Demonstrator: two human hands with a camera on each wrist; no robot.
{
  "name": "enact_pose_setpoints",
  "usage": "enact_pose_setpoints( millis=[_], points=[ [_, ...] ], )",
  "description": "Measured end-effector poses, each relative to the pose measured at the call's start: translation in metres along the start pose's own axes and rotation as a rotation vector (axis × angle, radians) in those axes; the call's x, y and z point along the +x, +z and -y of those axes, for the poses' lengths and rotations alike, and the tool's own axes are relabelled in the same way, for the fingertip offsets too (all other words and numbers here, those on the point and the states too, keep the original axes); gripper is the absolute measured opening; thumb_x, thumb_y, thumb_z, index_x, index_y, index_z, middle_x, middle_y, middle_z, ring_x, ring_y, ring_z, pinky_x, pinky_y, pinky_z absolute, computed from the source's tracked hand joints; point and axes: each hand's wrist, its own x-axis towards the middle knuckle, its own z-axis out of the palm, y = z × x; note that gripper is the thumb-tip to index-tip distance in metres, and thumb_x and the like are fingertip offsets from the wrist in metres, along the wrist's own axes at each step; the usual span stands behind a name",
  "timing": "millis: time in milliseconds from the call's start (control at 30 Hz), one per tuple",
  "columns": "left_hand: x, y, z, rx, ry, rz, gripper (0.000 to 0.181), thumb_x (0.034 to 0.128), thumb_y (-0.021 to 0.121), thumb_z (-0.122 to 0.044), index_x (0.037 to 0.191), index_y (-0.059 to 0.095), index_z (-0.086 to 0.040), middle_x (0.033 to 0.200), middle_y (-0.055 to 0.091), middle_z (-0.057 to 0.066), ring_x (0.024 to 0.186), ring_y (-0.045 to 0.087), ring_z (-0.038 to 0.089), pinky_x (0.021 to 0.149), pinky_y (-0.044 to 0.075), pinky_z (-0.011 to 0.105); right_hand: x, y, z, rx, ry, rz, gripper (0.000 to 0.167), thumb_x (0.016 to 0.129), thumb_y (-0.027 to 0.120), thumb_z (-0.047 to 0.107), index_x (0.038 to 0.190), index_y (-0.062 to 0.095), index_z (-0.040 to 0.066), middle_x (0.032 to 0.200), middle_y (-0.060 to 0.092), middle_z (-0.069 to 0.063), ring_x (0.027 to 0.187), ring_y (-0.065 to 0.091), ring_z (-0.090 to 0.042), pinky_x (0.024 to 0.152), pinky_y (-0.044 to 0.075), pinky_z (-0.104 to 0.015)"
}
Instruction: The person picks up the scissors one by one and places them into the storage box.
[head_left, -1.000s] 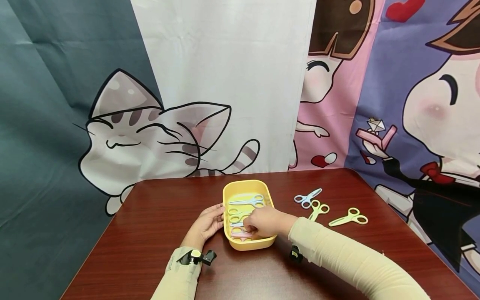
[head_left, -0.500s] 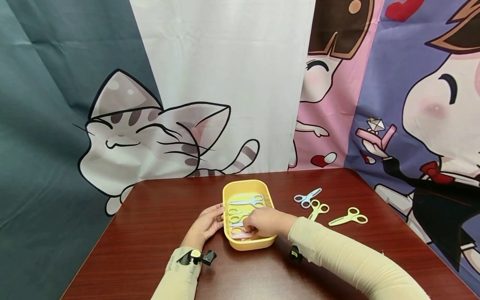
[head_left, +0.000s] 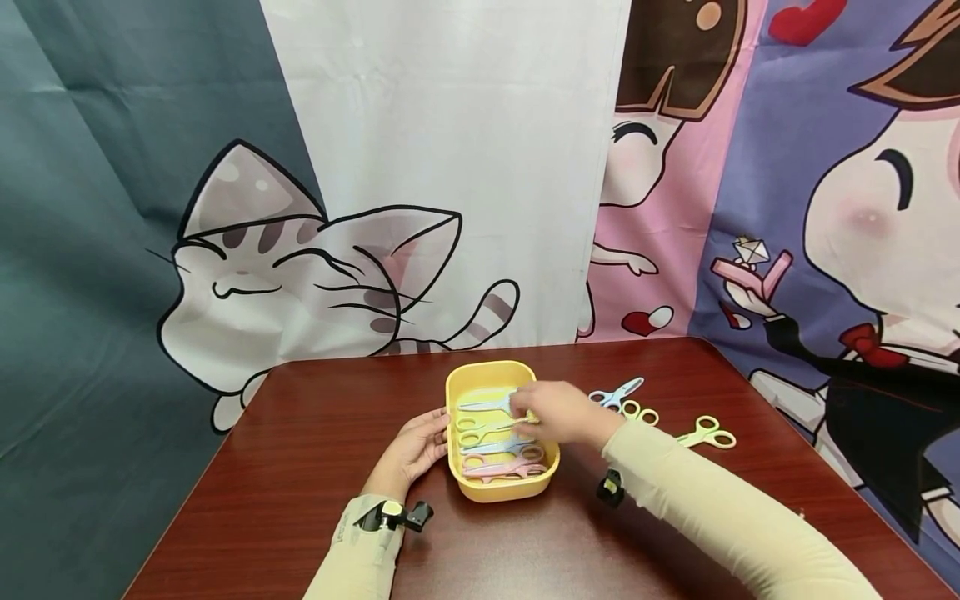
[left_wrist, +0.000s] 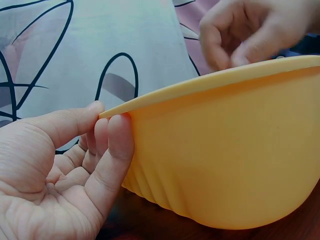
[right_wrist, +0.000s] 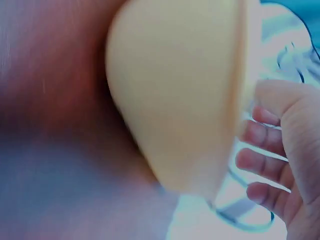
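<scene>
Three loose pairs of scissors, a light-blue pair (head_left: 628, 388), a green pair (head_left: 640, 412) and a far-right green pair (head_left: 699, 435), lie on a reddish-brown table (head_left: 300, 467) to the right of a yellow tray (head_left: 498, 493) holding several more. A person's left hand (head_left: 412, 450) pinches the tray's rim, while the right hand (head_left: 561, 412), blurred, hovers at the opposite rim, fingers apart and gripping nothing that shows. The work appears to be laying scissors crosswise in the tray, where a blue pair (head_left: 483, 407) lies farthest back and a pink pair (head_left: 491, 470) near the front. Reaching for a loose pair would call for lifting clear of the rim and swinging right. The sleeve (head_left: 690, 479) hides part of both loose green pairs, and the nearer one sits close against the light-blue pair, inviting a snag. Beyond hangs a cartoon backdrop (head_left: 465, 150).
</scene>
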Motion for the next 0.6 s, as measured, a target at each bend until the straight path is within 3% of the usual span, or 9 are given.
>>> enact_pose_setpoints(
  millis=[100, 200, 400, 600],
  points=[
    [0.000, 0.000, 0.000, 0.009, 0.000, -0.009, 0.019, 0.1069, 0.046, -0.004, 0.125, 0.048, 0.000, 0.088, 0.064, 0.002, 0.070, 0.059, 0.006, 0.064, 0.057, 0.020, -0.013, -0.010, -0.026, 0.000, 0.109, -0.061, 0.019, 0.089, 0.077, 0.027, 0.083, 0.059, 0.025, 0.079, 0.055, 0.011, 0.069, 0.050, -0.007, 0.059, 0.046, -0.026],
    [0.000, 0.000, 0.000, 0.019, -0.001, -0.005, 0.019, 0.1070, 0.046, -0.004, 0.126, 0.048, 0.000, 0.088, 0.063, 0.001, 0.071, 0.058, 0.006, 0.065, 0.056, 0.020, -0.030, -0.014, -0.054, 0.008, 0.245, -0.060, 0.020, 0.088, 0.078, 0.024, 0.082, 0.059, 0.024, 0.075, 0.053, 0.012, 0.066, 0.050, -0.008, 0.058, 0.045, -0.027],
    [0.000, -0.001, 0.000, 0.025, 0.002, 0.025, 0.018, 0.1070, 0.046, -0.005, 0.125, 0.048, -0.001, 0.090, 0.063, 0.001, 0.073, 0.058, 0.006, 0.067, 0.056, 0.020, -0.070, -0.012, -0.093, 0.083, 0.574, 0.080, 0.020, 0.086, 0.077, 0.021, 0.075, 0.063, 0.014, 0.065, 0.056, 0.003, 0.056, 0.053, -0.015, 0.051, 0.045, -0.031],
    [-0.001, -0.001, -0.001, 0.015, 0.000, 0.031, 0.019, 0.1067, 0.047, -0.005, 0.125, 0.049, 0.000, 0.090, 0.064, 0.001, 0.072, 0.059, 0.006, 0.065, 0.057, 0.020, -0.097, 0.001, -0.103, 0.241, 0.850, 0.218, 0.024, 0.084, 0.078, 0.016, 0.071, 0.061, 0.005, 0.053, 0.059, -0.005, 0.042, 0.057, -0.016, 0.040, 0.049, -0.029]
  ],
)
